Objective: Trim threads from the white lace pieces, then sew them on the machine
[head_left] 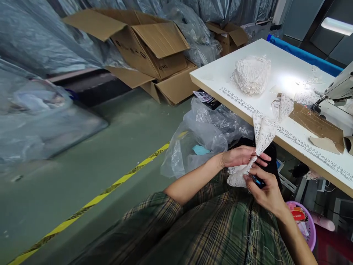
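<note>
1. At your far left, a clear plastic-wrapped bundle [46,117] lies on the floor, with yellow-and-black tape [110,190] running right of it.
2. Next, an open cardboard box [149,55] and a crumpled plastic bag [179,156].
3. Your left hand [241,156] has its fingers extended against the lace strip [266,134]; I cannot tell whether they pinch it.
4. The strip drops over the edge of the white table [211,70] to your lap; a lace pile [252,73] sits above on the tabletop.
5. Your right hand [264,186] curls around a small dark-and-blue tool [258,180], right beside the lace.
6. Farthest right, the sewing machine [340,86].
</note>
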Action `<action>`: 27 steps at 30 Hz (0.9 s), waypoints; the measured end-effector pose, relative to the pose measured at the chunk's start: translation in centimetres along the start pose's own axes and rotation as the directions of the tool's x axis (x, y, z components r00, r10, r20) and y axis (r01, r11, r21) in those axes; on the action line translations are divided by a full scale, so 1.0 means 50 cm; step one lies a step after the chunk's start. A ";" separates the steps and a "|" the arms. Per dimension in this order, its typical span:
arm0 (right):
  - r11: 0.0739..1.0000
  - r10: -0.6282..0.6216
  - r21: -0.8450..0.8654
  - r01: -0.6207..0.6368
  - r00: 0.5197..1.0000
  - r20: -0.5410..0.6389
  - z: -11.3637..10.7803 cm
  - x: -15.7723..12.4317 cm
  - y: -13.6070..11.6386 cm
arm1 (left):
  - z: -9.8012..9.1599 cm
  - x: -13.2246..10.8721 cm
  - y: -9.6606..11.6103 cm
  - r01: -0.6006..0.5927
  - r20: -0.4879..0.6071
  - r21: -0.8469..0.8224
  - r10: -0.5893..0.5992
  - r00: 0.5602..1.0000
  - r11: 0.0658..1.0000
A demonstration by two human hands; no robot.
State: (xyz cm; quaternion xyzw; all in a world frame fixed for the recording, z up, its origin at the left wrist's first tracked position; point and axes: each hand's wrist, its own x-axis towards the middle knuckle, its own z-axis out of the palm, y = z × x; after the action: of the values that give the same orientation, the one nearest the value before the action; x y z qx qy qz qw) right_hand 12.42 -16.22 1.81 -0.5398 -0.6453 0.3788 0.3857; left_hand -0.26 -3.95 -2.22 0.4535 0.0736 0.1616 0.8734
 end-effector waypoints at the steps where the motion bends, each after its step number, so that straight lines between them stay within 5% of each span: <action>1: 1.000 -0.002 -0.007 0.002 1.000 0.018 -0.004 -0.002 0.000 | 0.003 -0.004 0.002 0.019 0.002 -0.024 -0.019 1.000 1.000; 4: 1.000 0.020 -0.021 -0.019 0.999 0.045 -0.022 -0.003 0.007 | 0.005 -0.019 0.013 0.055 -0.101 0.049 -0.050 0.994 0.997; 9: 0.980 0.184 -0.058 -0.190 0.978 -0.104 -0.046 0.012 0.045 | -0.002 -0.035 0.024 0.127 -0.285 0.253 -0.052 0.957 0.959; 13: 0.954 0.269 -0.109 -0.280 0.957 -0.107 -0.041 0.031 0.069 | 0.001 -0.041 0.025 0.127 -0.296 0.337 -0.023 0.955 0.933; 19: 0.976 0.181 -0.110 -0.190 0.979 -0.090 -0.034 0.063 0.069 | 0.002 -0.043 0.028 0.164 -0.333 0.371 -0.034 0.942 0.914; 27: 0.968 0.215 -0.115 -0.224 0.973 -0.082 -0.033 0.044 0.074 | 0.004 -0.043 0.030 0.161 -0.323 0.432 -0.014 0.946 0.887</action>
State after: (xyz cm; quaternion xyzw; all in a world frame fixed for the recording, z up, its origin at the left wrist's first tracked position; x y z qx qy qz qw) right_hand 15.13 -13.44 -0.66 -0.6433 -0.5901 0.3598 0.3292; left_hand -2.54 -4.02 -0.92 0.6093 0.2666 0.1691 0.7273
